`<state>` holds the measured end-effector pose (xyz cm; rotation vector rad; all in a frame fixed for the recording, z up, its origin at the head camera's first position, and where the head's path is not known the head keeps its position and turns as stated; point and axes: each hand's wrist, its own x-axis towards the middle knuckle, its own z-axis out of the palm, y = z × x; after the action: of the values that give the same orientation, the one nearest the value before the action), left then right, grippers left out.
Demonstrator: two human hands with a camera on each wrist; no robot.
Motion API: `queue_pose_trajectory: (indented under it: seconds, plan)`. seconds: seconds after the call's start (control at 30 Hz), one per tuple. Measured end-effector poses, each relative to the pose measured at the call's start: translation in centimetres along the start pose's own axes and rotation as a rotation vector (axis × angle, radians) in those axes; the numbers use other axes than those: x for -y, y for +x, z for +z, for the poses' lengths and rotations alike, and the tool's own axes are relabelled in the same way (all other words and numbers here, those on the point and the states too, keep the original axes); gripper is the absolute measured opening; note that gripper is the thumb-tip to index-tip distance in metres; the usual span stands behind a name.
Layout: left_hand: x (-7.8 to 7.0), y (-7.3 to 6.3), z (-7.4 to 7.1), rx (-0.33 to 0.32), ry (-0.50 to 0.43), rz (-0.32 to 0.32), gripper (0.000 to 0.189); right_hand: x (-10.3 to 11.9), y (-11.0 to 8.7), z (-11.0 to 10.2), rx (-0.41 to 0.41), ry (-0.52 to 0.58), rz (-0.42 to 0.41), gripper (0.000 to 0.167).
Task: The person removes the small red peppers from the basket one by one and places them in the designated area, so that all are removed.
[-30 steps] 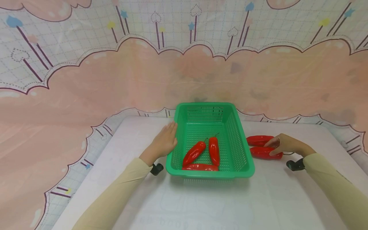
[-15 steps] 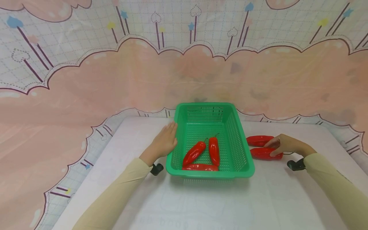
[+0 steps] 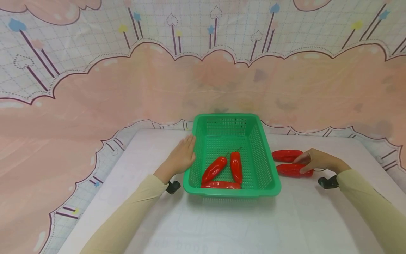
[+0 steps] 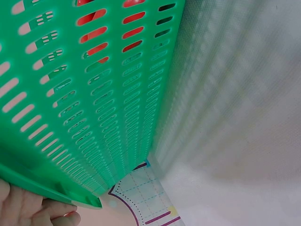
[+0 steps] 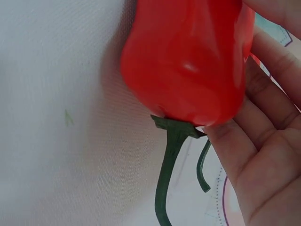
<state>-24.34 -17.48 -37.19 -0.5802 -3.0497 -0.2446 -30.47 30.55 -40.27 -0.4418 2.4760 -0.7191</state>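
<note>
My left hand (image 3: pixel 180 155) rests with straight fingers on the left rim of a green plastic basket (image 3: pixel 231 192). In the left wrist view its fingers (image 4: pixel 28 207) lie along the rim, beside the slotted side wall (image 4: pixel 94 103). On the right, my right hand (image 3: pixel 317 158) holds a glossy red chili pepper (image 3: pixel 288 170) between thumb and fingers, near its stem end. The right wrist view shows that pepper (image 5: pixel 188 61) large, its green stem (image 5: pixel 167 174) pointing down. Just behind it lies a second red pepper (image 3: pixel 285 155).
Three red peppers lie inside the basket near its front: a slanted one (image 3: pixel 214 170), an upright one (image 3: pixel 236 167) and one along the front wall (image 3: pixel 221 185). The white tabletop (image 3: pixel 241 229) runs back to a printed cloth backdrop (image 3: pixel 158 84).
The right hand and the pepper it holds have shifted very slightly to the right. The left hand and the basket have stayed in place.
</note>
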Motion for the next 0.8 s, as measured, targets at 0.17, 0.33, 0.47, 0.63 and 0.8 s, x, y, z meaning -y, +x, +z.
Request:
queue_pose_trajectory:
  seconds: [0.17,0.33,0.47,0.63,0.8]
  plan:
    - [-0.1,-0.1,-0.2,0.000,0.000,0.003,0.060,0.1,-0.1,-0.1,0.005,0.001,-0.006,0.053]
    - [-0.2,-0.1,-0.1,-0.005,0.002,0.005,0.061,-0.1,-0.3,-0.3,0.030,0.033,-0.038,0.056]
    - [-0.1,-0.1,0.0,-0.005,0.002,0.004,0.061,-0.3,-0.4,-0.7,0.043,0.072,-0.066,0.058]
    - [-0.1,-0.1,0.0,-0.003,0.003,0.003,0.061,-0.5,-0.9,-1.5,0.042,0.083,-0.125,0.057]
    - [-0.2,-0.2,-0.2,-0.001,0.005,0.005,0.061,-0.3,-1.6,-2.4,0.037,0.070,-0.158,0.054]
